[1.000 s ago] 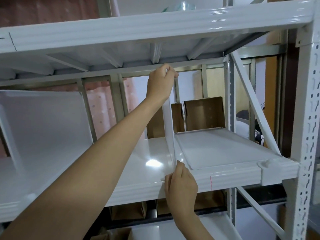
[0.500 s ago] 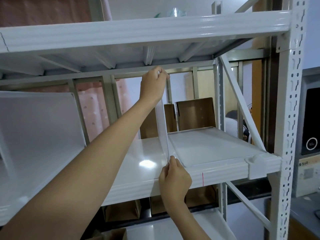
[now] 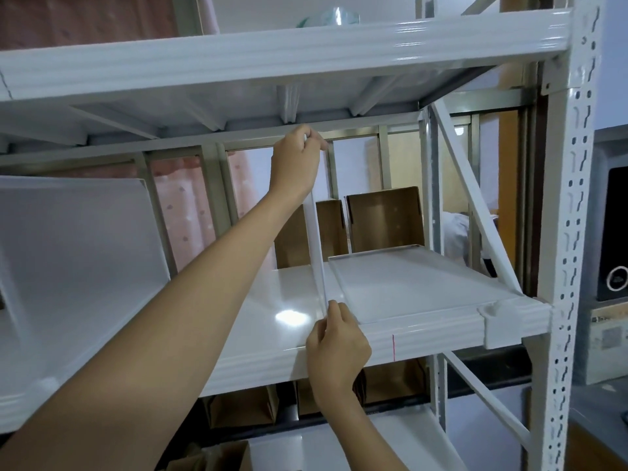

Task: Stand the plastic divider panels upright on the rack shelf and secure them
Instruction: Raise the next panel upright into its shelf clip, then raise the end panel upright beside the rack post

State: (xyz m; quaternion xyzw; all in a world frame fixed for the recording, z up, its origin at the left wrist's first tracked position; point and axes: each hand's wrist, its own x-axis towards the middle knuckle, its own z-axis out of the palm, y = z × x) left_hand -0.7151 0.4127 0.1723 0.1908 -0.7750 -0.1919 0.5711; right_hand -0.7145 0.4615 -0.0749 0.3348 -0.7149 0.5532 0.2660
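Head view: the divider panel [image 3: 316, 246] stands upright, edge-on, on the rack shelf [image 3: 272, 321]. The left hand [image 3: 299, 161] grips its top edge; the right hand [image 3: 336, 348] pinches its lower front corner (fingers curled round it). A second panel [image 3: 421, 283] lies flat just beside it.

Two bare forearms and hands, left grip [image 3: 296, 162] and right grip [image 3: 336, 348] (no sleeves in view)
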